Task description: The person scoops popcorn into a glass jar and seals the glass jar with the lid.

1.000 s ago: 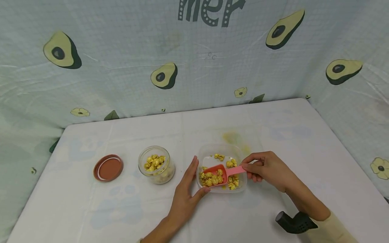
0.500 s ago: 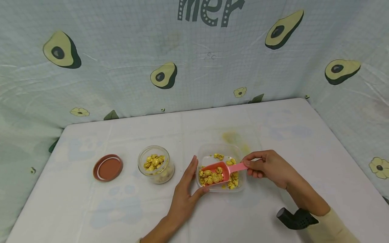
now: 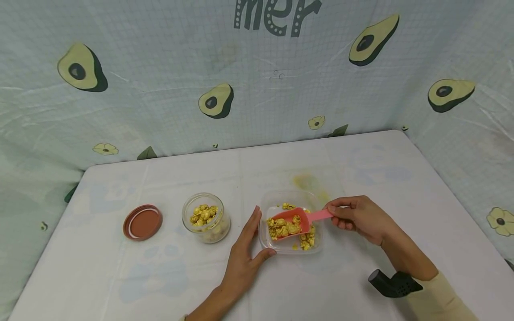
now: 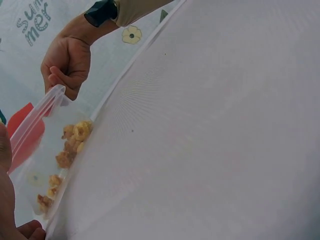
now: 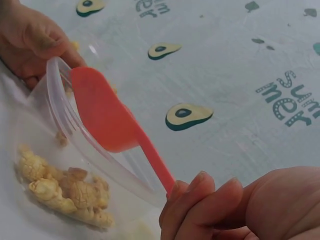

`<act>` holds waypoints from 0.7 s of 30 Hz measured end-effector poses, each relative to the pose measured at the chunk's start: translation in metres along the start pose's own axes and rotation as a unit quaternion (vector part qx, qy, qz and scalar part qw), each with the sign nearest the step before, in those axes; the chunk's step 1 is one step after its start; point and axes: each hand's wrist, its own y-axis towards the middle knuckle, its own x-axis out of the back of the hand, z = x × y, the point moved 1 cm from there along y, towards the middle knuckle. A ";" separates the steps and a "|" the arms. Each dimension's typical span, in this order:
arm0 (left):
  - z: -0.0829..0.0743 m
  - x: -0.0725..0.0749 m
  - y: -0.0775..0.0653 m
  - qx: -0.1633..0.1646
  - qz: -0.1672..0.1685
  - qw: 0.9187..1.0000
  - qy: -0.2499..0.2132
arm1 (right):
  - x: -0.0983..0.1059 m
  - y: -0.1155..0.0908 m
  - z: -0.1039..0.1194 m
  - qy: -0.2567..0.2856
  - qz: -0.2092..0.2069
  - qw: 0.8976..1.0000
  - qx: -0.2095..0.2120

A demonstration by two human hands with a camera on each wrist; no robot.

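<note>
White tabletop (image 3: pixel 405 191), scoop handle (image 3: pixel 320 215) part-covered by pinching right hand (image 3: pixel 357 219), tub (image 3: pixel 290 251) partly behind spread left hand (image 3: pixel 246 253)

Hands: two, one left hand (image 3: pixel 244 256), one right hand (image 3: pixel 359 219). Scoop (image 3: pixel 305 219): one. Plastic container (image 3: pixel 277 199): one. Glass jar (image 3: pixel 225 225): one. Lid (image 3: pixel 143 223): one. Popcorn (image 3: pixel 283 228): many pieces, too heaped to count. Black wrist device (image 3: pixel 395 284): one. Worktop (image 3: pixel 92 267): one. Whole printed avocados (image 3: pixel 216 100), head view: four. Printed flowers (image 3: pixel 316 122), same view: three.
</note>
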 end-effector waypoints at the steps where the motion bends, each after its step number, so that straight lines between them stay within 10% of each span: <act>1: 0.000 0.000 0.000 -0.001 -0.001 1.000 0.000 | 0.001 0.000 0.000 0.003 0.000 1.000 0.001; 21: -0.028 0.026 -0.013 0.042 -0.034 0.998 0.013 | -0.006 -0.001 0.049 0.020 -0.016 0.998 0.050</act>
